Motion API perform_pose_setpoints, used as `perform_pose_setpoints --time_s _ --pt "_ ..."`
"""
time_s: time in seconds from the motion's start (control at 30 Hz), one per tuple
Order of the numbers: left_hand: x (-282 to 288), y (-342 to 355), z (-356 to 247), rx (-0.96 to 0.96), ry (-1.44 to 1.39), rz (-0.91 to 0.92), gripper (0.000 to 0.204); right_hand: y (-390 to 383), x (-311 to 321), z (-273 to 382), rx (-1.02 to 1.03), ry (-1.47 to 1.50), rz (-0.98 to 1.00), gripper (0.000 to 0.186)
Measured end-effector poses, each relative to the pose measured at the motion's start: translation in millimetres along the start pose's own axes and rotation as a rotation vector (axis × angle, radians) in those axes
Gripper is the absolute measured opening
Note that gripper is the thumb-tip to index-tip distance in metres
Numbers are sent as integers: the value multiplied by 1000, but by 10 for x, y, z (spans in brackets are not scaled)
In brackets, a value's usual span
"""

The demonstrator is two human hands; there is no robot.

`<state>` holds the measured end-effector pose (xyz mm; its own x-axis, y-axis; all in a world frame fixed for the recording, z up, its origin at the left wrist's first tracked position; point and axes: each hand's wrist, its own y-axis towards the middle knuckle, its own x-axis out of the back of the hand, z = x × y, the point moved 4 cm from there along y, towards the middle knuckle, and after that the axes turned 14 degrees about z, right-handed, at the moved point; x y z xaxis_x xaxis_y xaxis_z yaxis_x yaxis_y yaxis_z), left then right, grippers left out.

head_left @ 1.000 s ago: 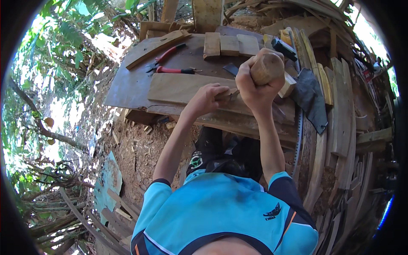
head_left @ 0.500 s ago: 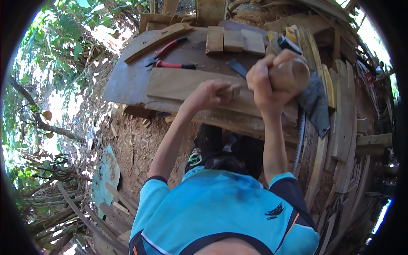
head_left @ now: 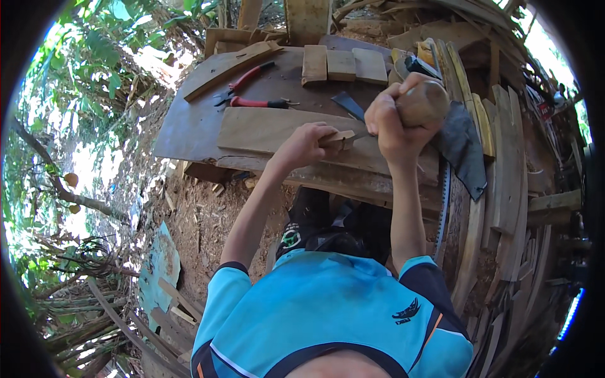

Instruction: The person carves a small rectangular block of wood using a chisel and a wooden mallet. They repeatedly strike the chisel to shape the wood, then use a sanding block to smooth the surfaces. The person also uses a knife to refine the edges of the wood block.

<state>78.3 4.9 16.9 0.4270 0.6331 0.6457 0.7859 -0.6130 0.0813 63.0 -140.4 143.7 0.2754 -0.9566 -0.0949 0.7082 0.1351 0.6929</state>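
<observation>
My left hand is closed round a small wooden block, whose cut, notched end sticks out past my fingers over the workbench. My right hand grips a chisel-like tool by its thick round wooden handle. A narrow metal blade shows between my right fist and the block's end; whether it touches the wood, I cannot tell. Beneath my hands lies a wide flat board. Red-handled pliers rest open beyond it, and a flat dark metal blade lies near my right hand.
Three short wood blocks stand in a row at the bench's far side. A long wood strip lies far left. Dark cloth and a saw blade are at the right, beside stacked planks.
The handle in my right hand has shifted slightly left and up. My left hand and its block, blurred before, now show sharply in nearly the same place.
</observation>
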Motion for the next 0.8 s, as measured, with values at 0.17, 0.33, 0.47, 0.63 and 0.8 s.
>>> perform_pose_setpoints --time_s 0.17,0.33,0.47,0.63,0.8 --pt "7 5 -29 -41 -2 -17 33 -55 9 -97 32 -41 -31 17" --pt "7 32 12 -61 -102 46 31 -72 -24 -112 37 -103 11 17" --pt "-31 60 24 -85 24 32 31 -54 -33 -152 -63 -77 34 21" --pt "-94 -121 65 -16 50 89 20 -93 -123 256 262 -192 26 26" --pt "-183 -41 -67 63 -61 11 29 -157 -10 42 161 -260 33 29"
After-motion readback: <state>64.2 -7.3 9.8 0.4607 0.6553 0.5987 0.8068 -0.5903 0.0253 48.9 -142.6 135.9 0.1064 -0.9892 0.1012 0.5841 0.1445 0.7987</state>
